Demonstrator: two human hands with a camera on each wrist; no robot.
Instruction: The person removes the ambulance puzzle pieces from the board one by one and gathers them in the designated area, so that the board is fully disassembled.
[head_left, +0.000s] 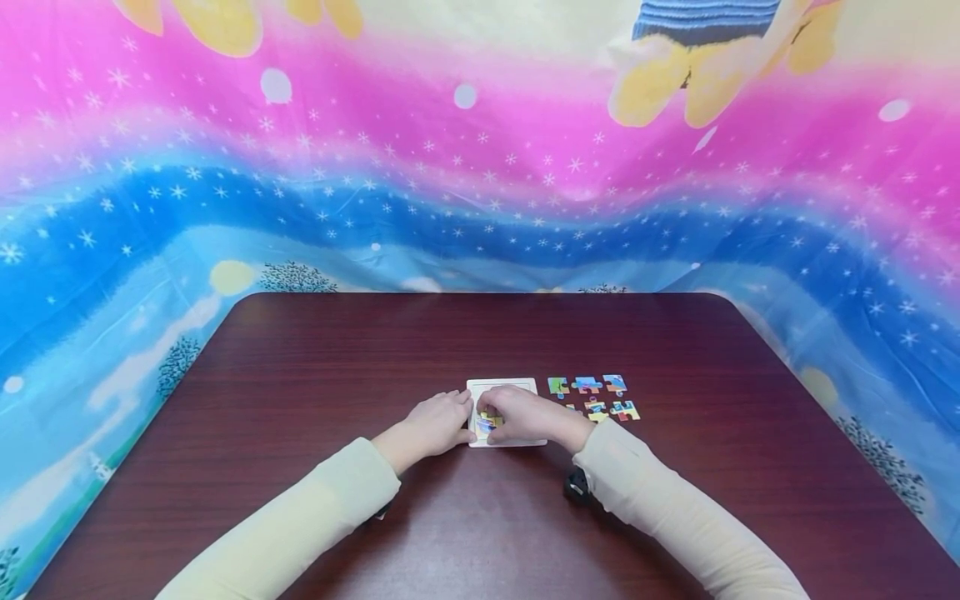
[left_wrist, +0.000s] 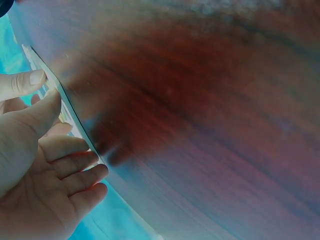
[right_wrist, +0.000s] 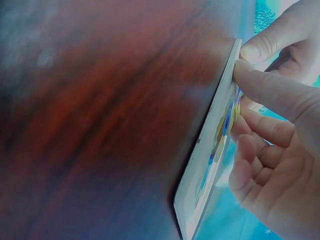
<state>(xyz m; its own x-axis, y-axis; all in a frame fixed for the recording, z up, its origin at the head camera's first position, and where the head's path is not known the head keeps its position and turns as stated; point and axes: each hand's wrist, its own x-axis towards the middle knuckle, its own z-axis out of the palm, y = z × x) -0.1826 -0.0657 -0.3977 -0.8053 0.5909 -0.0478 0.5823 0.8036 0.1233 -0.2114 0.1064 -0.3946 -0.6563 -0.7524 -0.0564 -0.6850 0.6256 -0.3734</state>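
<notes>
A white-framed puzzle board (head_left: pixel 474 386) lies flat on the dark wood table, with coloured puzzle pieces (head_left: pixel 486 422) in its left part. Along the board's left edge rests my left hand (head_left: pixel 438 423), its fingers fairly straight and its thumb at the near left corner. My right hand (head_left: pixel 517 412) reaches over the board with bent fingers and covers much of its middle. In the right wrist view, thumb and fingers pinch a yellow-and-blue puzzle piece (right_wrist: pixel 236 107) close over the board's surface. The hand hides part of that piece.
Right of the board lie several loose puzzle pieces in two rows, a far row (head_left: pixel 588 385) and a near row (head_left: pixel 625 410), the near one partly hidden by my right wrist. A black wrist device (head_left: pixel 577 485) sits under the right sleeve. A patterned cloth (head_left: pixel 480 183) hangs behind the table (head_left: pixel 360 342).
</notes>
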